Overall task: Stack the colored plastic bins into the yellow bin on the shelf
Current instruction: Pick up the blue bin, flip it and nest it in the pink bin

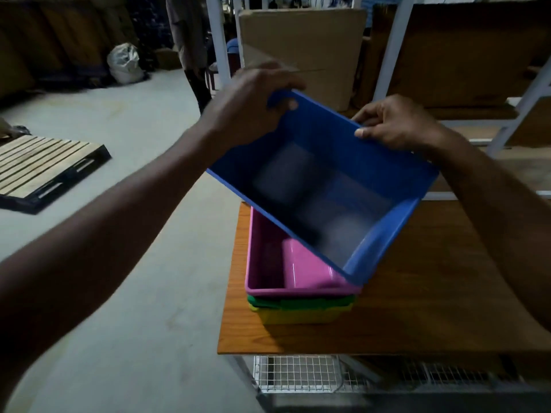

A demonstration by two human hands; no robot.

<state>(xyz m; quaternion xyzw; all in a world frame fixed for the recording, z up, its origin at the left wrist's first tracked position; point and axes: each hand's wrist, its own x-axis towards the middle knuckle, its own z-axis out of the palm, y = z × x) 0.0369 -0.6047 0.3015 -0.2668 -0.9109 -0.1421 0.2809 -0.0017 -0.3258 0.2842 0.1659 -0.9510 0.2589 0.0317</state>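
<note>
Above the stack on the wooden shelf (417, 308), the blue bin (322, 186) hung tilted in the head view, its open mouth turned toward the camera and its low corner just over the pink bin (268, 263). The left hand (253, 105) was closed over the far rim at the handle cut-out; the right hand (399, 123) pinched the right end of that same rim, so each grip was clamped on the blue bin. The pink bin sat nested in a green bin (298, 302), itself inside the yellow bin (298, 315) near the shelf's left edge.

Risk, as I judged it: lowered at this tilt, the leading corner could catch the pink rim and wedge crooked, or nudge the stack toward the nearby shelf edge.

All four bins looked like smooth, glossy moulded plastic, rectangular with tapered walls and rolled rims. The shelf board showed a warm wood grain, with wire mesh (295, 374) beneath it.
</note>
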